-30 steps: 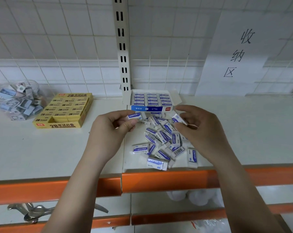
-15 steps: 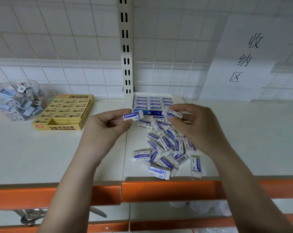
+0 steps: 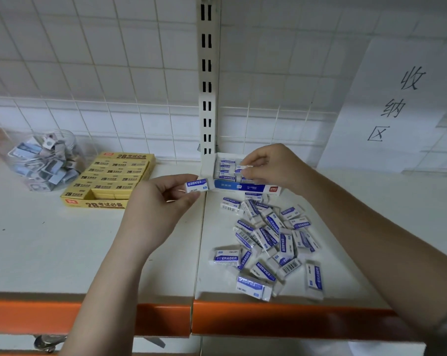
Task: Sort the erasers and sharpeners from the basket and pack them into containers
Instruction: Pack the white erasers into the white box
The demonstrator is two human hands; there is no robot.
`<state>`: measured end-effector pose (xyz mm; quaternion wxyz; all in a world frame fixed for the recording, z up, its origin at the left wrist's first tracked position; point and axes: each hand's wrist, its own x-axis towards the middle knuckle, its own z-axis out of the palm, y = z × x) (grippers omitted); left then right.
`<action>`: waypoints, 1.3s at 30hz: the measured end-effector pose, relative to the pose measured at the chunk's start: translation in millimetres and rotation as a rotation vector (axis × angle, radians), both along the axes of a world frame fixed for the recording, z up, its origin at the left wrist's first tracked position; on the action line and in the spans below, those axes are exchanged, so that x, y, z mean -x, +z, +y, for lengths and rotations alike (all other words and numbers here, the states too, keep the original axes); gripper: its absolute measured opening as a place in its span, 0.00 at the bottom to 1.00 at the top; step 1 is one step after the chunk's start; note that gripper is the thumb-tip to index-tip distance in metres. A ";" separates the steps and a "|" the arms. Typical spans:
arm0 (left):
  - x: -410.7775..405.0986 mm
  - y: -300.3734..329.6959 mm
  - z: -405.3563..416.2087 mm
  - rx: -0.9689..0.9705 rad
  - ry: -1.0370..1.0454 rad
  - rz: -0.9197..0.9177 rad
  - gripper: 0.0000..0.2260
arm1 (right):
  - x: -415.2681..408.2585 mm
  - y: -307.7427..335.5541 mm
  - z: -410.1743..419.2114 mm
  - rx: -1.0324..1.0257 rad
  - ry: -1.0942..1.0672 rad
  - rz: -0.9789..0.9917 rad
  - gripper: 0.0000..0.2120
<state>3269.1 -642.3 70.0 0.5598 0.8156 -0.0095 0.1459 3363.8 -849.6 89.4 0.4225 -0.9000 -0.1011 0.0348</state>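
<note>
Head view: I see right hand [image 3: 273, 167] pinching an eraser [image 3: 243, 167] over the blue box [image 3: 245, 187], slotting it in; left hand [image 3: 160, 201] pinches the next eraser [image 3: 197, 185], ready.

Shop or stockroom, as I read it: slotted shelf upright [image 3: 207, 73], wire-grid backing [image 3: 89, 60], orange-edged shelving [image 3: 268, 317], handwritten paper sign [image 3: 397, 106], boxed stationery stock [image 3: 109, 178].
</note>
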 end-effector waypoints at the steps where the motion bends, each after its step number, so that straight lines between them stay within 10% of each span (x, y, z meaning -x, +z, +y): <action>1: -0.5 0.2 1.8 -0.008 0.007 -0.005 0.09 | -3.1 -0.1 2.3 0.019 0.010 -0.001 0.09; 21: -9.5 -4.5 18.3 -0.003 0.031 0.014 0.09 | -25.6 5.5 29.2 0.285 0.085 0.207 0.03; 30: -12.2 -8.4 19.2 -0.027 0.004 0.009 0.09 | -25.8 -3.6 38.4 0.525 -0.004 0.025 0.18; 39: -50.0 9.3 9.9 -0.139 -0.026 0.007 0.06 | -7.6 4.2 22.5 0.271 -0.075 -0.090 0.09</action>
